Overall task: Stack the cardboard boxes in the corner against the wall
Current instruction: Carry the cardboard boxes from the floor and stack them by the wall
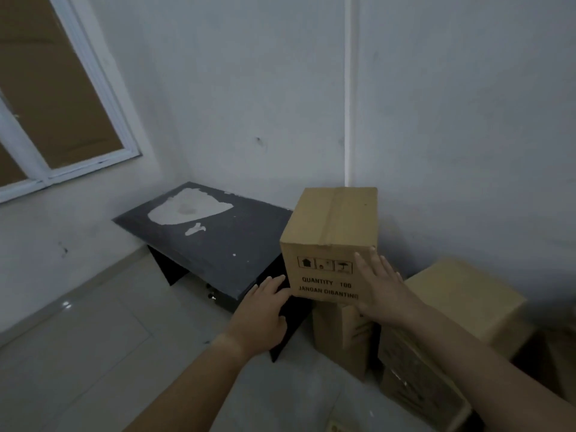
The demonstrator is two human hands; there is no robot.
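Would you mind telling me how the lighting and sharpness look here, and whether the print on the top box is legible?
Head view: dim, greyish light, with one small glare spot on the floor tiles; the wide lens skews the window frame; the print on the top box is legible; the lower boxes at the right look soft and smeared.

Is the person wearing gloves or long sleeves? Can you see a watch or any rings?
No gloves: the left hand and the right hand are bare. The left forearm and the right forearm are bare too, with no sleeve in view. No watch, bracelet or ring shows, though the picture is dim and a little blurry.
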